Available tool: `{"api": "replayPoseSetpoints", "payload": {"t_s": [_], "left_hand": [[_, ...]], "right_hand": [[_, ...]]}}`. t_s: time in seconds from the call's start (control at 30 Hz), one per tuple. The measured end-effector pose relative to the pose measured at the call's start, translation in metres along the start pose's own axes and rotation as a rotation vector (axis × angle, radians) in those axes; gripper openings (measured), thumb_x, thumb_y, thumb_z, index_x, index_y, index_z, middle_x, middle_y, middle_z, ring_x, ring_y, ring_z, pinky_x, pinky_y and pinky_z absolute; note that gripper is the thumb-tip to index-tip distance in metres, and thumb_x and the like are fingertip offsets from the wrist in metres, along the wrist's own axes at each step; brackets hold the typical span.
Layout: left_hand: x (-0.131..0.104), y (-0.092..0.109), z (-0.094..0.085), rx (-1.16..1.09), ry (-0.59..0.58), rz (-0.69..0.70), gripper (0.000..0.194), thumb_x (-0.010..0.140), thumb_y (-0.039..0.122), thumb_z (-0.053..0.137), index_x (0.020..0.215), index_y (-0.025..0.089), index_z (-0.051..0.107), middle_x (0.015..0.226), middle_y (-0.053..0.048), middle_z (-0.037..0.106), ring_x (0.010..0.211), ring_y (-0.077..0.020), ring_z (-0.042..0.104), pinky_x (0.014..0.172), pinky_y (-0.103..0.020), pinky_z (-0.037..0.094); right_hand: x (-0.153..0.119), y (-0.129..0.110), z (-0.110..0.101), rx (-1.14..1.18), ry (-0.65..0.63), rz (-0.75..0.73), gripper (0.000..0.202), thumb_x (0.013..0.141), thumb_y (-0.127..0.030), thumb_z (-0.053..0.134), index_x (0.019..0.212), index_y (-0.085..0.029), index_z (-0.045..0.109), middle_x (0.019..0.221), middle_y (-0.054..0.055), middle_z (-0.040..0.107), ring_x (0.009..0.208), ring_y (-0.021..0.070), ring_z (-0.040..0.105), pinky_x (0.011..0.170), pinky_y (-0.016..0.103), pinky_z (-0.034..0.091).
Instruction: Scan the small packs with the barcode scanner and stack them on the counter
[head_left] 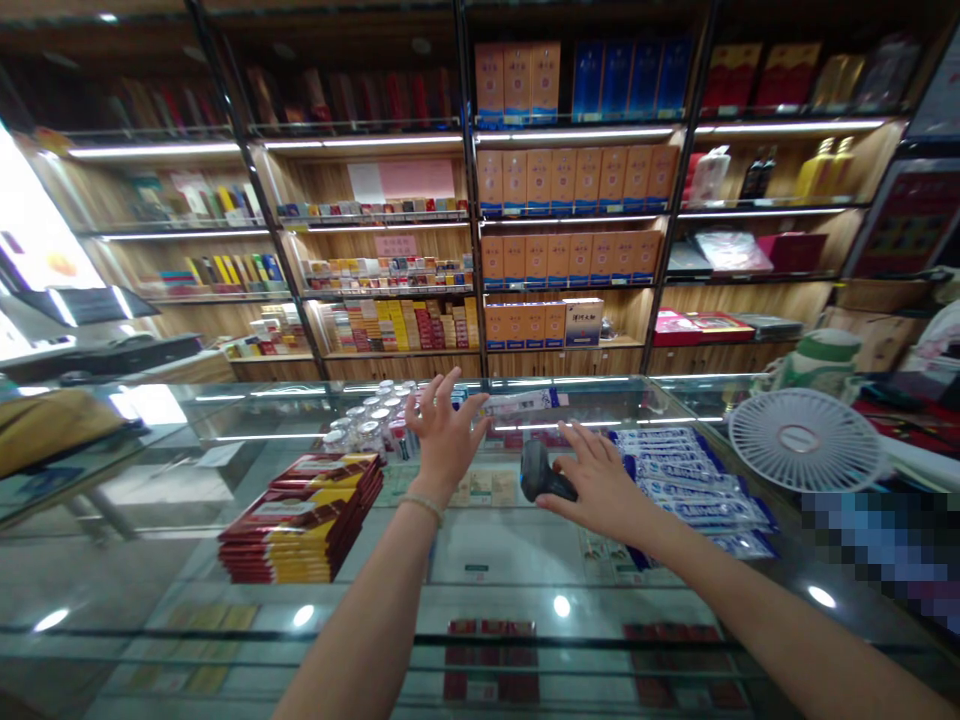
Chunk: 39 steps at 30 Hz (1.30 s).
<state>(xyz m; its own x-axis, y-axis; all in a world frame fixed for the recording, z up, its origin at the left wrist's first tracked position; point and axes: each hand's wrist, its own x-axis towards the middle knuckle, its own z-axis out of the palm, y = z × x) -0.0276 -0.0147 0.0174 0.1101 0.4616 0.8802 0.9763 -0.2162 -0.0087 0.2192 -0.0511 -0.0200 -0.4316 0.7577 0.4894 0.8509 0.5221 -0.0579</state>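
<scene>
My right hand (600, 480) is closed around the grip of a black handheld barcode scanner (535, 470), held above the glass counter (495, 540). My left hand (444, 430) is raised over the counter with its fingers spread and holds nothing. Just right of its thumb is a long clear packet with a blue end (525, 402). More long white-and-blue packets (679, 475) lie in a fanned pile beside my right hand. Small clear jars with pale lids (367, 420) stand in rows left of my left hand. Nearer me is a stack of red-and-yellow packets (307, 515).
A white round fan (802, 440) stands on the right of the counter, with a green-and-white container (821, 360) behind it. Shelves of orange boxes (570, 260) and small coloured packs (405, 325) line the far wall. Red packs (491, 660) show through the glass.
</scene>
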Motion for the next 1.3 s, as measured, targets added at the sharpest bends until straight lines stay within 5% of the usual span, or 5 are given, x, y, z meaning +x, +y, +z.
{"api": "replayPoseSetpoints", "payload": {"t_s": [0.27, 0.5, 0.87, 1.3], "left_hand": [[-0.001, 0.007, 0.002, -0.035, -0.006, 0.111, 0.028, 0.083, 0.044, 0.076, 0.110, 0.036, 0.073, 0.152, -0.007, 0.051, 0.142, -0.0334, 0.041, 0.119, -0.059, 0.013], [-0.005, 0.016, 0.003, -0.098, -0.050, 0.203, 0.026, 0.084, 0.045, 0.075, 0.108, 0.035, 0.073, 0.153, -0.007, 0.050, 0.142, -0.0322, 0.040, 0.121, -0.058, 0.010], [-0.005, 0.025, 0.001, -0.123, -0.063, 0.273, 0.023, 0.087, 0.046, 0.071, 0.106, 0.033, 0.074, 0.149, -0.008, 0.055, 0.139, -0.0306, 0.044, 0.121, -0.057, 0.007], [-0.003, 0.033, -0.002, -0.098, -0.089, 0.315, 0.022, 0.093, 0.044, 0.064, 0.080, 0.026, 0.070, 0.147, -0.003, 0.058, 0.139, -0.0301, 0.042, 0.121, -0.059, 0.006]], "right_hand": [[0.016, 0.036, -0.017, -0.056, 0.487, 0.034, 0.036, 0.097, -0.040, 0.056, 0.127, -0.021, 0.060, 0.152, 0.017, 0.045, 0.146, 0.0333, 0.034, 0.115, 0.054, 0.032], [0.015, 0.043, -0.017, -0.066, 0.430, 0.020, 0.032, 0.092, -0.030, 0.062, 0.124, -0.028, 0.063, 0.159, 0.012, 0.034, 0.150, 0.0345, 0.025, 0.118, 0.057, 0.025], [0.016, 0.043, -0.019, -0.057, 0.445, 0.035, 0.014, 0.093, -0.029, 0.061, 0.103, -0.028, 0.071, 0.153, 0.010, 0.044, 0.147, 0.0324, 0.031, 0.115, 0.054, 0.026], [0.021, 0.047, -0.012, 0.158, 0.453, 0.159, 0.020, 0.094, -0.037, 0.058, 0.086, -0.027, 0.073, 0.146, 0.008, 0.054, 0.142, 0.0343, 0.036, 0.111, 0.058, 0.029]]}}
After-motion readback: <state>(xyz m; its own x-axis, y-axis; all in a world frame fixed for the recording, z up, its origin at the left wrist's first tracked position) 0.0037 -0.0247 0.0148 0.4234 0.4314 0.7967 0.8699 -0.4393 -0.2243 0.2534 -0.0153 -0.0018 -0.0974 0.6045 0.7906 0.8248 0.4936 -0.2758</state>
